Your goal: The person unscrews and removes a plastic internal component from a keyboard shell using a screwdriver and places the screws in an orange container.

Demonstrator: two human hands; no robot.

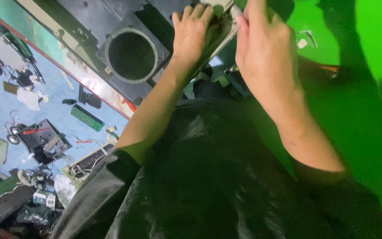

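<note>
Hands at work on a dark plastic panel (124, 26) with a large round opening (131, 55), seen from above and tilted. The panel lies at the top of the view, beside the green surface (368, 88) and above a blue tiled floor (54, 95) strewn with parts, among them a green circuit board (87, 117). The left hand (192, 33) rests on the panel's right edge just beside the round opening, its fingers (190, 13) close together and curled over a pale strip (224, 31) at that edge. The right hand (266, 53) meets the same strip from the other side, its fingers (249, 11) drawn together at the strip's top end; whether they pinch it or only press on it cannot be told, since the tips run out of the view. Risk, as a judgement: the strip looks thin, so uneven pull from the two hands could bend or snap it. The panel may also slide toward the floor if the left hand's pressure eases. Motion blur on the right hand suggests quick movement, which could make a slip more likely.
</note>
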